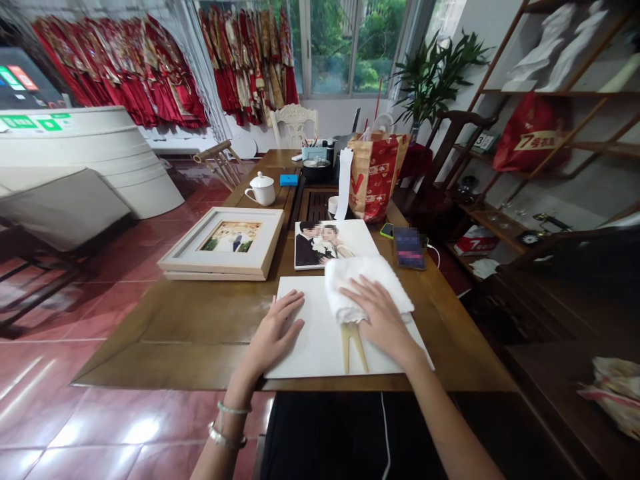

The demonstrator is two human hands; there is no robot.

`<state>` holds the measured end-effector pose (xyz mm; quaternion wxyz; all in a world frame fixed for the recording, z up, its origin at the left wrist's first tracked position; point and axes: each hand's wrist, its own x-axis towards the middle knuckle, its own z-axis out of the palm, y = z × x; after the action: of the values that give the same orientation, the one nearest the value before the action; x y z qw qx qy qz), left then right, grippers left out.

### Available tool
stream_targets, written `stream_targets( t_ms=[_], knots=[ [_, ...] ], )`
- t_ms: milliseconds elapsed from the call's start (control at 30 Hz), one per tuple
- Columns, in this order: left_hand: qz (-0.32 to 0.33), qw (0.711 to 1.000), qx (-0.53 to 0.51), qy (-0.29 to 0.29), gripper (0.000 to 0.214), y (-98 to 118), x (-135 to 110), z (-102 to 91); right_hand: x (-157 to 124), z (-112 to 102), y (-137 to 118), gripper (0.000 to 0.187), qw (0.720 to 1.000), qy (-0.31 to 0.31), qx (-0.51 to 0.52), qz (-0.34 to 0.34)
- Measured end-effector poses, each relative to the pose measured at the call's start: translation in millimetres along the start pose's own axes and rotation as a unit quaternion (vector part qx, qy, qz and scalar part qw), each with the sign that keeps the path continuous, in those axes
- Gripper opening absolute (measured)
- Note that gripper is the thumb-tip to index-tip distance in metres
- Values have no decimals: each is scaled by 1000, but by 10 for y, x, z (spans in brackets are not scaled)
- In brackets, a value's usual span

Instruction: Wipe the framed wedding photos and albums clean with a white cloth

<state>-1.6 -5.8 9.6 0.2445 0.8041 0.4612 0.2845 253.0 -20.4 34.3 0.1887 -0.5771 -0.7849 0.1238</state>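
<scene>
Along the near edge of the wooden table, a white panel lies flat. The left hand, a green bangle and a silver bracelet on its wrist, rests open, palm down, at the panel's left side. The right hand is open too, its fingers spread on top of a folded white cloth, which lies over the panel's far right part. Two pale yellow prongs show below the cloth, between the hands. Just beyond the panel lies a photo print of a couple, with a phone on its right and a framed picture on its left. Farther back stand a lidded white cup, a small blue box and a red-and-brown paper bag. Red and gold garments hang beside the window.
</scene>
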Motion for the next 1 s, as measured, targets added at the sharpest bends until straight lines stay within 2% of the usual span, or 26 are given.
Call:
stream_targets(
  t_ms=[133,233,333,433,533,600,667,733,800,900,1000],
  knots=[
    [-10,999,-30,11,38,-33,14,5,-119,95,-423,76,993,-58,26,-102],
    [-9,999,-44,7,39,-53,22,17,-409,2,-535,79,973,-119,90,-174],
    [-12,999,-42,17,38,-45,28,34,-701,-198,-410,76,954,-176,164,-179],
    [-16,999,-39,26,38,-27,32,45,-874,-367,-80,66,952,-191,211,-111],
    [-12,999,-39,27,37,-21,32,45,-884,-398,325,54,971,-131,200,18],
    [-10,999,-37,27,37,-23,33,45,-794,-336,524,54,983,-41,162,76],
    [-6,999,-34,32,37,-23,34,48,-646,-232,588,61,988,52,107,97],
    [-3,998,-20,64,36,-20,28,56,-476,-113,491,63,987,111,47,108],
    [-23,991,11,133,35,-14,14,67,-329,-3,257,60,987,122,8,108],
    [-103,969,71,213,40,-9,-21,77,-218,116,-200,63,996,70,16,46],
    [-161,963,78,200,49,-17,-47,67,-258,143,-552,73,994,-16,73,-82]
  ],
)
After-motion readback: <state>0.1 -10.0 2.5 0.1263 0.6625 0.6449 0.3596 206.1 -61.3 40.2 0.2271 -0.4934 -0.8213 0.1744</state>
